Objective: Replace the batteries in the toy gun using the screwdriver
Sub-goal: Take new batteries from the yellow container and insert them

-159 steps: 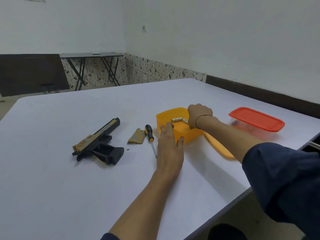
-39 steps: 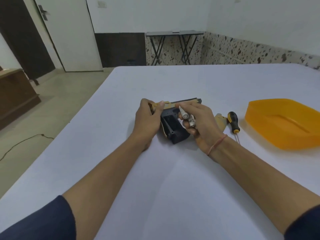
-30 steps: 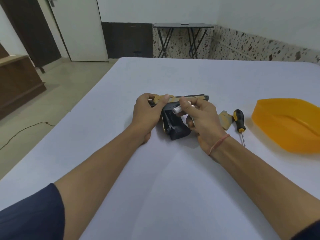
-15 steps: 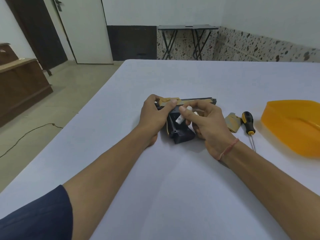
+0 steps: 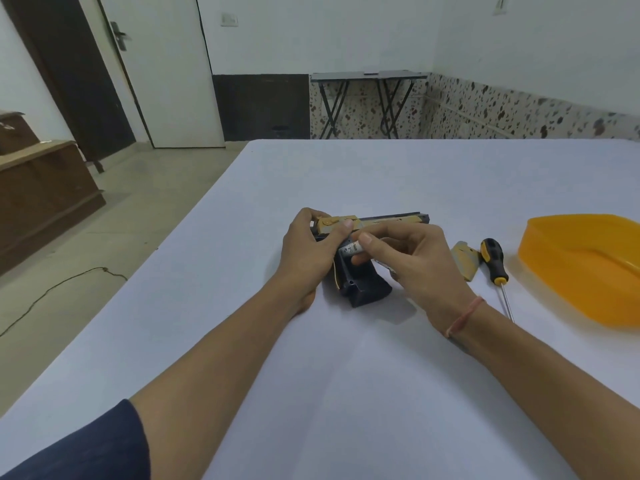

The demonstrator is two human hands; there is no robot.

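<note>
We note an orange tub [image 5: 585,268] at right on the matte white table [image 5: 346,393]: glossy plastic, round-cornered, its inside only partly in view. The toy gun [image 5: 388,220] lies on its side mid-table, with a tan slide and a boxy black grip, hollow open. Our left hand [image 5: 308,251] grips its rear; our right hand [image 5: 415,261] pinches a white cylindrical battery [image 5: 350,250] at the hollow's mouth. The screwdriver [image 5: 494,261], thin steel shaft, lies just beside a tan cover plate [image 5: 465,259].

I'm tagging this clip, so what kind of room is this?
Likely a bare indoor room, maybe a spare room: large white table, folding table by the speckled wall skirting, white door.
</note>
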